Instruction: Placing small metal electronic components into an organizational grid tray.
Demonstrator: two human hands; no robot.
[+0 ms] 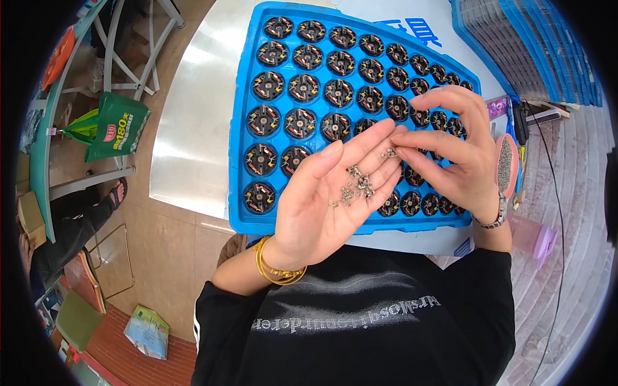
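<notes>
My left hand (322, 199) lies palm up, slightly cupped, with a loose heap of small silvery screws (357, 186) on its palm and fingers. Over its fingertips my right hand (454, 145) pinches thumb and forefinger together at a small metal screw (388, 153), largely covered by the fingers. Beneath both hands is a blue plastic tray (239, 174) holding rows of round black parts (267, 85) with copper-coloured centres and small red, yellow and white components. My hands hide some parts in the middle of the tray.
A pink scoop-like dish (506, 170) of tiny grey pieces sits beside my right wrist. Blue trays (528, 48) are stacked at the far right. Left of the tray is a shiny metal surface (196, 122). A green bag (116, 128) hangs further left. A black cable (559, 206) runs down the right.
</notes>
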